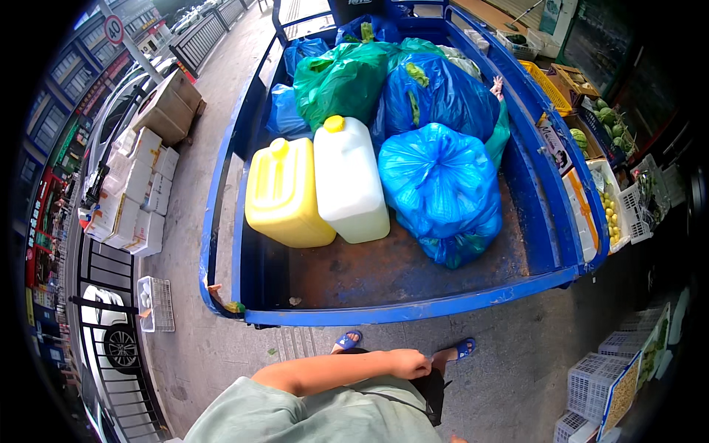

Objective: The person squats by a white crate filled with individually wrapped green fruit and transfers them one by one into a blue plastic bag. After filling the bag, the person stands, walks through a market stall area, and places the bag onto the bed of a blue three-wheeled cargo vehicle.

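My left hand (411, 364) crosses in front of my waist with its fingers curled; whatever may be inside them is hidden. Close below it hangs a black bag (429, 396) with a thin strap over my light green shirt. Only a sliver of skin shows at the bottom edge, perhaps my right hand (457, 439). Before me is the blue cargo bed (388, 317) of a vehicle. In it stand a yellow plastic jerrycan (285, 194) and a white jerrycan (352, 183) with a yellow cap. A knotted blue plastic bag (440, 183) sits to their right.
Farther in, green (343, 77) and dark blue bags (435, 94) are piled, some showing leaves. Foam boxes (133, 188) and a white crate (157, 304) stand left, beside a black railing (111, 332). Fruit boxes (612, 210) line the right side; plastic crates (598, 382) are stacked lower right.
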A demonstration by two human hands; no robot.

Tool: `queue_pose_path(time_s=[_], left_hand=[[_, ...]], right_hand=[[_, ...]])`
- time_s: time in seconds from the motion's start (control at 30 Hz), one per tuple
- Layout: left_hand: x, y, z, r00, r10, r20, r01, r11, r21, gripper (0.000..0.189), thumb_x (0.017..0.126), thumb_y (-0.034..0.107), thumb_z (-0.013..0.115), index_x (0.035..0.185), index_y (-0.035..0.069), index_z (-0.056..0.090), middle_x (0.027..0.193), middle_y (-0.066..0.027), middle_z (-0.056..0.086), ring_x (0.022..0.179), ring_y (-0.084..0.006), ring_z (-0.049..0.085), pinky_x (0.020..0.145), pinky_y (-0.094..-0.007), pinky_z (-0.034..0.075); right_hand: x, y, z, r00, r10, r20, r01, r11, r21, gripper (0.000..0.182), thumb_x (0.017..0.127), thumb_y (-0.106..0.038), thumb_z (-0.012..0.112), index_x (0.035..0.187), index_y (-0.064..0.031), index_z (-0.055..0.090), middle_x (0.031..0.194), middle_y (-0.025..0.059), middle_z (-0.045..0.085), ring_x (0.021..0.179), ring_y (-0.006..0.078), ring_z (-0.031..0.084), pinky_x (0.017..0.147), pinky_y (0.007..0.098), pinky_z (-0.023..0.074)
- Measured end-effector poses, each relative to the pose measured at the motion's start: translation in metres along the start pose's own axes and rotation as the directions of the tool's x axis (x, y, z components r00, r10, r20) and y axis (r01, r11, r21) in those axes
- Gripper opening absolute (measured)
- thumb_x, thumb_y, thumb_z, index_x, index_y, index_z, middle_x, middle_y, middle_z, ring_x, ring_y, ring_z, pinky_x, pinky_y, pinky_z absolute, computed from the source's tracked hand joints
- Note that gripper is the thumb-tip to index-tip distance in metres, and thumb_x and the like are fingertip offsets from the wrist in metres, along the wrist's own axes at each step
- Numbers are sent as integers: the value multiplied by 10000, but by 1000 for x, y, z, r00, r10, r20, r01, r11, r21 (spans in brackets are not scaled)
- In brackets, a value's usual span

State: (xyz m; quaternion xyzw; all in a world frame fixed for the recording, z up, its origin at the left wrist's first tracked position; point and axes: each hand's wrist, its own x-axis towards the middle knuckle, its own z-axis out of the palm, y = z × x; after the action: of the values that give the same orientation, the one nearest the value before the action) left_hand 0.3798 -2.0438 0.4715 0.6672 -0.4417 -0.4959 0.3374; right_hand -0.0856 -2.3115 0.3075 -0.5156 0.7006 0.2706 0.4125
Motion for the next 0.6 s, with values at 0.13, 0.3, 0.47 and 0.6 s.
queue_pose_path(time_s=[0.13,0.3,0.47,0.6], left_hand=[[-188,-115,49,838,-449,-310,352,879,-322,512,964,386,622,1327,26,590,1197,-179,693,1127,-343,654,965,-413,513],[-351,-161,108,149,-852,-502,414,515,-750,903,839,471,780,1494,-6,381,1349,-285,570,1205,-369,602,1035,-409,482],[-369,-201,68,40,-714,-698,259,683,-683,762,843,373,807,1408,0,456,1272,-244,625,1145,-350,630,980,-424,489],[-373,-208,53,95,-734,-672,222,674,-705,486,850,337,794,1153,6,607,984,-148,728,928,-284,701,844,-398,520]], right_hand=[[-50,7,41,995,-70,-71,70,998,-8,287,1014,-305,614,1107,-33,631,824,71,670,591,165,608,466,335,472],[-170,-151,165,679,-720,144,732,646,-218,352,994,-272,655,1210,6,649,937,59,709,819,121,640,741,282,527],[-345,-273,274,490,-802,341,850,526,14,398,1019,-281,615,1298,2,618,1131,151,727,1044,200,693,918,336,533],[-424,-276,339,326,-823,465,944,307,-118,432,978,-341,653,1269,-21,645,1135,193,723,1071,296,700,937,390,530]])
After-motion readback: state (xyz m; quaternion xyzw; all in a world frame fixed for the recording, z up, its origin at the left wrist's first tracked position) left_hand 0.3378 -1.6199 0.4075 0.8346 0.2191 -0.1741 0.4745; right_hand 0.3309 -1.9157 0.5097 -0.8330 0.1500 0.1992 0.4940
